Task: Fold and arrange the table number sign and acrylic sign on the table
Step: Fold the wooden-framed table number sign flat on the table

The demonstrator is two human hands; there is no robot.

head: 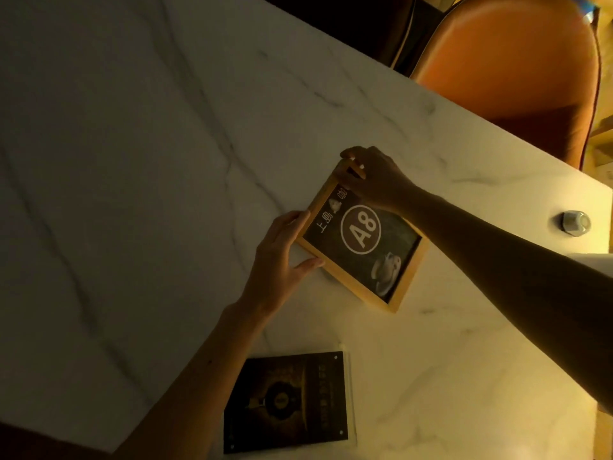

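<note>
Stretching across nearly the whole view is the marble table (166, 161), pale and veined grey, smooth and hard, so anything set on it will likely slide with a nudge. Beyond its far edge sits an orange chair (517, 71), rounded and upholstered.

Now the action: the table number sign (361, 240), a rectangular wooden frame around a dark panel marked A8 with a coffee cup picture, lies near the right-hand edge of the table, apparently flat or nearly so. Both hands are on it! The right hand (374, 180) pinches the far corner of the frame, fingers curled around the wood. The left hand (282, 257) braces the near-left edge, fingers spread, thumb and forefinger pressed against the frame.

That frame looks stiff and light, with square edges that give good purchase; the wooden rim is the place to grip, not the printed face.

Closer to the person lies the acrylic sign (288, 401), flat, a dark print behind clear plastic with small corner studs, untouched. I'd judge it rigid, slick and prone to scratches, so best taken by its edges.

Far right, a small metallic knob-like object (574, 223) sits well apart.
</note>
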